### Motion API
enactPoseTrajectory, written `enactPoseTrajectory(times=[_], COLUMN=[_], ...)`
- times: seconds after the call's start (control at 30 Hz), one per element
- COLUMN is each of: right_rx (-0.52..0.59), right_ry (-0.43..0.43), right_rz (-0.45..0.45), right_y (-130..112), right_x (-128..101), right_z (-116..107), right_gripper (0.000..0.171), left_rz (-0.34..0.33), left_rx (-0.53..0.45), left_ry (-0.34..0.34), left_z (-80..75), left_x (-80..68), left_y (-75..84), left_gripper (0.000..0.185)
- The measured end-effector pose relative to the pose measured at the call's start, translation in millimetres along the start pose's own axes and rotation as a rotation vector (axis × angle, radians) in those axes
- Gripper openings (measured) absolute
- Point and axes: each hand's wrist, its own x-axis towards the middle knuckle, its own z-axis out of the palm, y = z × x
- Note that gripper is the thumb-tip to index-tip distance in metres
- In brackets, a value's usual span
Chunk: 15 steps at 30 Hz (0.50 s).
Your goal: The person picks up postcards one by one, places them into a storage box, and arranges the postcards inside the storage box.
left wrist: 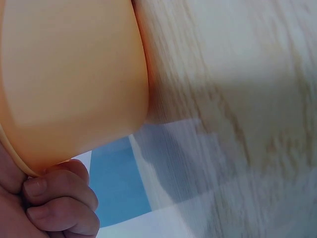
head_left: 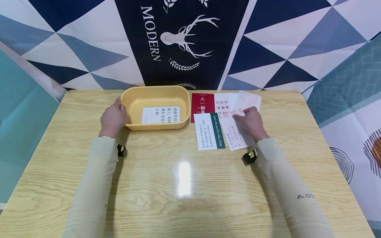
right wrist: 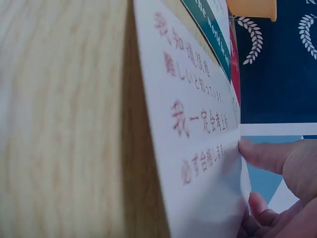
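Note:
My left hand (head_left: pixel 113 118) grips the left end of a yellow plastic basin (head_left: pixel 157 126), its fingers curled at the rim in the left wrist view. Inside the basin lies a white card (head_left: pixel 160 115) with black writing. At the right, my right hand (head_left: pixel 253 124) pinches a white card with red writing (right wrist: pixel 198 124) between thumb and fingers. That card lies among others: a white and green card (head_left: pixel 205 134) to its left, a red card (head_left: pixel 203 103) behind, and a small white card with pink print (head_left: pixel 251 99) at the back right.
All of this stands on a wood-grain table (head_left: pixel 148 198), towards its far edge. Behind it hangs a patterned cloth (head_left: pixel 190 66) with a deer's head. A bright light reflection shows on the table's middle.

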Motion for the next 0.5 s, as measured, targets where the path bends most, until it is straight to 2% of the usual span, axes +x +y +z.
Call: enactPoseTrajectory(times=[0.27, 0.5], right_rx=[-0.008, -0.004], right_ry=[-0.016, -0.035], right_rz=[-0.005, -0.014], right_y=[0.6, 4.0], right_x=[0.6, 2.1], right_z=[-4.4, -9.4], right_gripper=[0.046, 0.046], left_rz=[-0.004, 0.002], left_rx=[0.002, -0.004], left_ry=[-0.009, 0.006], left_z=[-0.8, -0.6], left_x=[-0.4, -1.2], left_y=[0.4, 0.8], left_gripper=[0.053, 0.053])
